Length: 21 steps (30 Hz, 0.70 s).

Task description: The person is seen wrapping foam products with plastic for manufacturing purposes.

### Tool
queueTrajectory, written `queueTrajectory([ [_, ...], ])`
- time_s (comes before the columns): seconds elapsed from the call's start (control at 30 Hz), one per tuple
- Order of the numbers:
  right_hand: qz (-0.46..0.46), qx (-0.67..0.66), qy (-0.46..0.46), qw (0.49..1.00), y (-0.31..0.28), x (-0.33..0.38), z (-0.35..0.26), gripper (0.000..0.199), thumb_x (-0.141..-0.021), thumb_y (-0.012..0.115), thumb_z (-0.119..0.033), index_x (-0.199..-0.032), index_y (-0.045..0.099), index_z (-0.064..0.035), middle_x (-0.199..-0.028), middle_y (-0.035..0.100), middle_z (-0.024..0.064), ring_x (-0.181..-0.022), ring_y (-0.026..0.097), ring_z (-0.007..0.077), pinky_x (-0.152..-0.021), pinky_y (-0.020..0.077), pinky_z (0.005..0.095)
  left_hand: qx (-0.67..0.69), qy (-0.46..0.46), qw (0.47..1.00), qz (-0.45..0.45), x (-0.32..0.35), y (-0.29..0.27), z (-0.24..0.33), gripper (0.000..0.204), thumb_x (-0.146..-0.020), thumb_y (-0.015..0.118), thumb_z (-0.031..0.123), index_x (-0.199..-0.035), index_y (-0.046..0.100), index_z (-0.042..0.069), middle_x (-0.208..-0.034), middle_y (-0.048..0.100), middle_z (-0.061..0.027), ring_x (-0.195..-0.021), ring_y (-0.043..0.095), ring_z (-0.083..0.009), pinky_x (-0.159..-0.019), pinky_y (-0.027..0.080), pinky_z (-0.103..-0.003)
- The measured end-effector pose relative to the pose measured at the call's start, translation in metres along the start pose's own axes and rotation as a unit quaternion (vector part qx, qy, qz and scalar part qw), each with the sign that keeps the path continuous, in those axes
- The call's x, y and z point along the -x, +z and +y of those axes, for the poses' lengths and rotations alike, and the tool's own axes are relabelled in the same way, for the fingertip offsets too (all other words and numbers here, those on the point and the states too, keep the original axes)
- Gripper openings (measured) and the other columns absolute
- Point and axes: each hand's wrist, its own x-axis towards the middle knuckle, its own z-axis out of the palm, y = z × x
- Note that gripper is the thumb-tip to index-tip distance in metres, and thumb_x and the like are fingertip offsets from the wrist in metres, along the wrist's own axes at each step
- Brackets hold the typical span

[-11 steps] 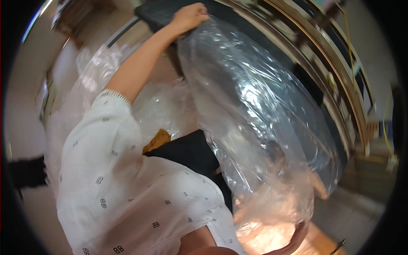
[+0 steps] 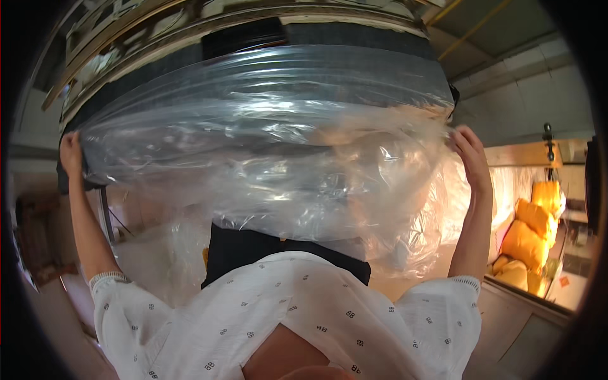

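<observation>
A wide sheet of clear plastic film (image 2: 272, 133) stretches between my two hands over a dark table surface (image 2: 367, 60). My left hand (image 2: 72, 152) is closed on the film's edge at the far left. At the right end, my right hand (image 2: 467, 147) grips the opposite edge with bent fingers. The film lies fairly smooth along the far side and hangs in shiny wrinkles toward my body. More crumpled film drops below the table's near edge, in front of my black clothing (image 2: 253, 250).
A dark flat object (image 2: 244, 38) lies at the table's far side, beside long wooden rails (image 2: 158, 38). At right stand yellow bundles (image 2: 532, 237) past a wooden beam (image 2: 516, 154). Loose film (image 2: 168, 253) hangs at lower left.
The view has swung round to face the table squarely. My hands, earlier far apart on a slant, now hold the film stretched level from left to right across the table.
</observation>
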Motion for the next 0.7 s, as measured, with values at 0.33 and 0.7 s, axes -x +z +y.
queueTrajectory([
  [0.33, -0.055, -0.187, 0.053, 0.979, 0.051, -0.061, -0.058, 0.013, -0.086, 0.062, -0.024, -0.081, 0.058, -0.0125, -0.062, 0.045, -0.0095, -0.049, 0.035, 0.0001, -0.043, 0.0238, 0.0158, -0.137, -0.111, 0.984, 0.014, 0.006, 0.004, -0.099, 0.044, -0.087, 0.05, 0.042, -0.1, 0.058, 0.001, -0.098, 0.061, -0.0221, -0.093, 0.057, -0.041, -0.077, 0.044, -0.047],
  [0.7, 0.111, 0.286, -0.201, 0.93, 0.095, -0.102, -0.034, 0.018, -0.077, 0.065, -0.023, -0.081, 0.064, -0.0056, -0.063, 0.057, 0.0016, -0.059, 0.05, 0.0083, -0.057, 0.0406, 0.0241, -0.002, -0.14, 0.99, 0.032, -0.002, -0.014, -0.18, 0.046, -0.085, 0.055, 0.042, -0.102, 0.062, 0.0, -0.098, 0.064, -0.0165, -0.091, 0.061, -0.0297, -0.08, 0.045, -0.036],
])
